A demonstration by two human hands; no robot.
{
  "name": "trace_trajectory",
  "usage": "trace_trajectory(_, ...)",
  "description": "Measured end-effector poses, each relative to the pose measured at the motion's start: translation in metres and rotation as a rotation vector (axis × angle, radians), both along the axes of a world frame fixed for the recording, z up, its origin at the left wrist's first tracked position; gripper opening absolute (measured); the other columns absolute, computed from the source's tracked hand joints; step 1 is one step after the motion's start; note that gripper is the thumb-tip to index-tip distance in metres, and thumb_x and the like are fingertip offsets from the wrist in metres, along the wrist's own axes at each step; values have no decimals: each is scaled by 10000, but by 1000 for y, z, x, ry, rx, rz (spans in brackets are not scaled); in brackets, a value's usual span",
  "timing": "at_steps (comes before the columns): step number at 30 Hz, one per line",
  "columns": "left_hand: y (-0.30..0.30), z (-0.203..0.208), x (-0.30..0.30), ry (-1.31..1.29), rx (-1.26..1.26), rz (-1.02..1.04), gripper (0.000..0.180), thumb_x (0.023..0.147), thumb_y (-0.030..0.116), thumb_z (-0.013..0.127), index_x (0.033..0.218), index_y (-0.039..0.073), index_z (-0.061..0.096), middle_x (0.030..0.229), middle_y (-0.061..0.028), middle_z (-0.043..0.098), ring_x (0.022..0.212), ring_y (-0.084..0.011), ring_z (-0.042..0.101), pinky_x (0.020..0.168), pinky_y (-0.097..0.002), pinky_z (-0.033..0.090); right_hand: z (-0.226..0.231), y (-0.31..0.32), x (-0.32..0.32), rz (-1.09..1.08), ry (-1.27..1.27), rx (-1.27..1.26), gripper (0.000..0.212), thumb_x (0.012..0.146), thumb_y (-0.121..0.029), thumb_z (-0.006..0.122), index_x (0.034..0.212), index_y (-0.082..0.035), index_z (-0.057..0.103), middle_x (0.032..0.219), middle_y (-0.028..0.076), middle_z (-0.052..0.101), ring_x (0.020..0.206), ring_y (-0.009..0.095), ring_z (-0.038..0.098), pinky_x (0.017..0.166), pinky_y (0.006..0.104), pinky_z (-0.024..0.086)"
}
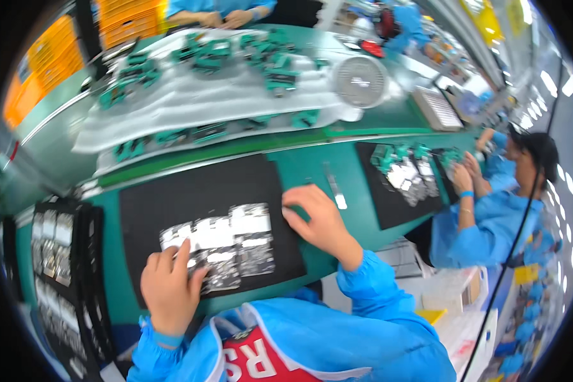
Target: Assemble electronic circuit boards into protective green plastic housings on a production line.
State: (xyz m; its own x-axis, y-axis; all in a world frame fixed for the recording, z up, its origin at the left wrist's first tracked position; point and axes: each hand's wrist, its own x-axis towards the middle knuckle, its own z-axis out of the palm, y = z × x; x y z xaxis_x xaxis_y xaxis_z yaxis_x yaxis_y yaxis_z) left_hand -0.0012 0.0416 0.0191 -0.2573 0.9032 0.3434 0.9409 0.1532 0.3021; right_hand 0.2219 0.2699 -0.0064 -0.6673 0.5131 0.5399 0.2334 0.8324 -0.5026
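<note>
- The left hand (169, 290) rests flat on the lower-left end of the row of silver-and-black flat parts (226, 245). Its grip is spread, fingers pressing down and pinching nothing. Uneven pressure here could slide the nearest piece out of line or push it under its neighbour.
- The row lies on the black mat (197, 204), toward the mat's near edge and close to the near edge of the counter (302, 162). A sideways push could carry the lower pieces off the mat.
- The right hand (315, 219) sits at the mat's right edge, fingers curled loosely and touching the upper-right piece. Whether it pinches anything cannot be told. A drag from this side could skew the row or lift the mat's edge.
- The pieces overlap or touch one another, so moving one is likely to disturb the rest.
- A slim metal tool (335, 186) lies on the bare counter just beyond the right hand. A sweep of the wrist could knock it away.
- Black trays of similar parts (54, 245) stand at the counter's left end, near the left elbow. A backward arm movement could jolt them.
- A co-worker (496, 210) works at the right end, well apart.
</note>
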Motion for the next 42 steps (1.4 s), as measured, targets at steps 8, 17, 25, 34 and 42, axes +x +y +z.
trace_trajectory(8, 23, -24, 33, -136, -116, -384, 714, 727, 321, 806, 1351, 56, 584, 1524, -229, 406, 1435, -478, 327, 1153, -619, 268, -45, 63, 44, -640, -335, 68, 271, 824, -243, 764, 991, -104, 602, 944, 94, 626, 904, 312, 635, 733, 445, 533)
trace_trajectory(17, 49, -35, 47, -89, -109, -303, 661, 755, 238, 793, 1352, 46, 584, 1503, -196, 443, 1450, -435, 329, 1169, -606, 235, -52, 63, 49, -690, -303, 32, 233, 821, -213, 758, 931, -94, 591, 914, 95, 615, 878, 319, 631, 727, 455, 524)
trace_trajectory(25, 53, -38, 48, -135, -26, -321, 588, 772, 368, 797, 1266, 81, 660, 1452, -178, 513, 1395, -416, 418, 1128, -593, 324, -9, 26, 35, -460, -92, -355, 187, 905, -197, 714, 995, -90, 589, 740, 122, 682, 668, 305, 693, 574, 409, 509)
trace_trajectory(34, 45, -48, 46, -143, 11, -298, 606, 794, 386, 790, 1319, 129, 631, 1435, -145, 527, 1387, -378, 440, 1127, -541, 361, 8, -38, -31, -159, -373, 13, 148, 878, -196, 706, 979, -130, 621, 719, 67, 680, 641, 282, 674, 558, 417, 503)
trace_trajectory(42, 44, -50, 44, -167, 14, -308, 613, 802, 412, 776, 1312, 105, 632, 1423, -166, 532, 1392, -380, 433, 1151, -540, 338, 7, -62, -41, -150, -416, 51, 148, 890, -176, 683, 1011, -122, 617, 751, 87, 683, 642, 301, 670, 553, 413, 502)
